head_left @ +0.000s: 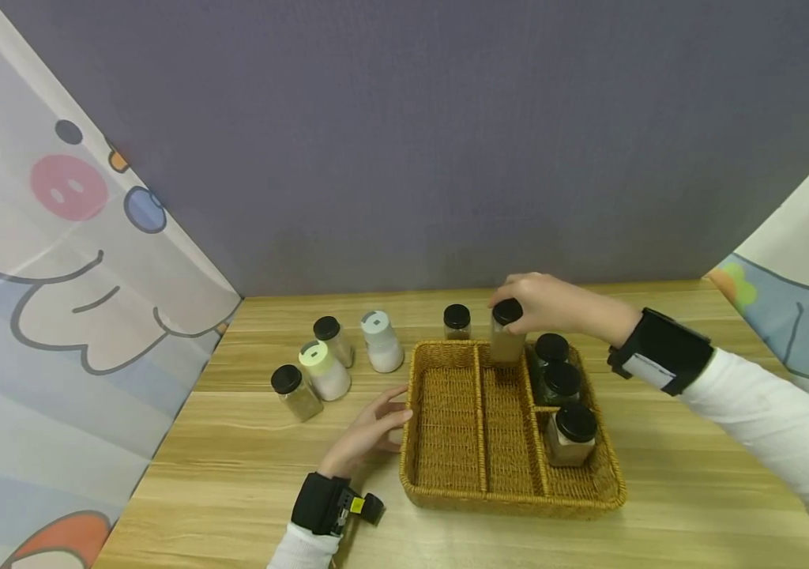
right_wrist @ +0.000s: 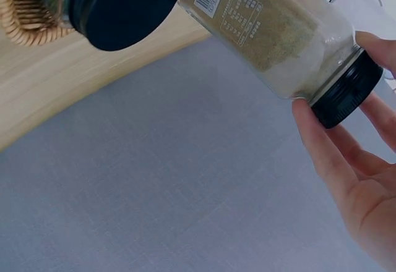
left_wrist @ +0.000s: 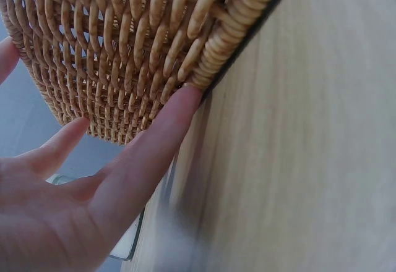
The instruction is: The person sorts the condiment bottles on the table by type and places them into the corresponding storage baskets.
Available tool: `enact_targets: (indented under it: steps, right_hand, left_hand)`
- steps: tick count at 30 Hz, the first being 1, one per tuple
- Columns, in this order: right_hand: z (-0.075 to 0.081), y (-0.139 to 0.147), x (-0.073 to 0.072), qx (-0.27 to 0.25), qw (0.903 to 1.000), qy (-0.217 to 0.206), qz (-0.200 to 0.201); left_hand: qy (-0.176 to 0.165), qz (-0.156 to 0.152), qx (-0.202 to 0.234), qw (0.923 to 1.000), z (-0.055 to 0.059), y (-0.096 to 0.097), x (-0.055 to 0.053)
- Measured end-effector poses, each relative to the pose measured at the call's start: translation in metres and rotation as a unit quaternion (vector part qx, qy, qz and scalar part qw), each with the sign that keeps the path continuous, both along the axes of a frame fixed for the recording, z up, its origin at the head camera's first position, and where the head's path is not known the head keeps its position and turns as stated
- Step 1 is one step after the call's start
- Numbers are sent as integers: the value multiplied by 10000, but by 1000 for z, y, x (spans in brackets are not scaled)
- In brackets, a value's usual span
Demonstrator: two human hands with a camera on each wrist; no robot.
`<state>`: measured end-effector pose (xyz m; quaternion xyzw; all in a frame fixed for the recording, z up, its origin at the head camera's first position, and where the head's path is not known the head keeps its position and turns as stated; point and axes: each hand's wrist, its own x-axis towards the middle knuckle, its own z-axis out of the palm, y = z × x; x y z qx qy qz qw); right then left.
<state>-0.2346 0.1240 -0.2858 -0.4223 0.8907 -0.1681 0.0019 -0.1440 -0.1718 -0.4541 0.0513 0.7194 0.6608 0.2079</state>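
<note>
From my end I see a plain white long fabric sleeve on the right arm (head_left: 767,419) and a matching white sleeve end on the left (head_left: 302,547). The right cuff meets a wide black wristband (head_left: 663,349) bearing a flat, pale grey rectangular plate (head_left: 649,369). On the left I make out a second black wristband (head_left: 315,503), a stubby black rounded attachment (head_left: 372,509) and a small bright yellow tag (head_left: 357,505), its markings too small for me to read. The fingers (left_wrist: 151,151) are bare.

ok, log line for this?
right grip: holds black-lidded powder jar | jar: at middle compartment, far end | left grip: touches woven basket, left side
</note>
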Motion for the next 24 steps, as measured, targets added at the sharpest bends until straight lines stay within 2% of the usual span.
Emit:
enact_targets:
  steps: [7, 14, 24]
  right_hand:
    - [-2, -3, 5, 89, 9998, -183, 34]
    - [-7, -4, 7, -107, 9994, -51, 335]
    - [-19, -4, 7, -201, 9988, -64, 451]
  left_hand:
    - [25, -43, -33, 10000, -1, -1, -1]
    - [23, -14, -54, 10000, -2, -2, -1]
    - [22, -7, -78, 10000, -2, -2, -1]
